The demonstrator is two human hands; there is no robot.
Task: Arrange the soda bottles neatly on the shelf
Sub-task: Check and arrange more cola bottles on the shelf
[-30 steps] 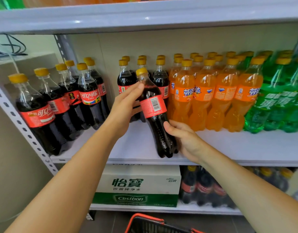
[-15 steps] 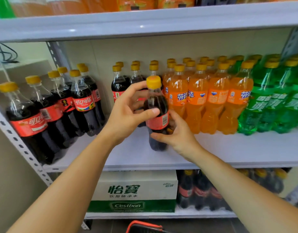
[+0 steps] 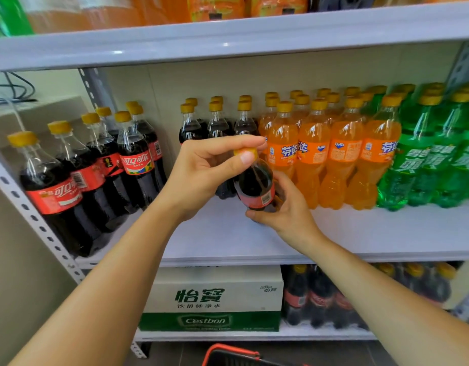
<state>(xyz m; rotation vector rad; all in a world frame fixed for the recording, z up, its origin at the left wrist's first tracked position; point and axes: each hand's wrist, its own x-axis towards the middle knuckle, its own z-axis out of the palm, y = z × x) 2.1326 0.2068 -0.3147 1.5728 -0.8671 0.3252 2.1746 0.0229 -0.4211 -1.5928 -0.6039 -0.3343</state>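
Observation:
A small cola bottle (image 3: 256,184) with a yellow cap and red label stands upright on the middle shelf (image 3: 360,233), in front of a short row of cola bottles (image 3: 215,125). My left hand (image 3: 209,170) pinches its cap between thumb and fingers. My right hand (image 3: 283,210) wraps around the lower body from the right, hiding the base. Orange soda bottles (image 3: 315,151) stand just to the right, green soda bottles (image 3: 434,154) further right. Larger cola bottles (image 3: 96,167) line the left end of the shelf.
The shelf above (image 3: 228,35) hangs low over the bottle caps. A perforated metal upright (image 3: 30,215) frames the left side. Below sit a white and green water carton (image 3: 215,299) and more cola bottles (image 3: 315,299). A red basket rim (image 3: 228,352) shows at the floor.
The cola bottle went from tilted to upright and moved back toward the cola row. My left hand shifted from its neck to the cap; my right hand stayed on the lower body.

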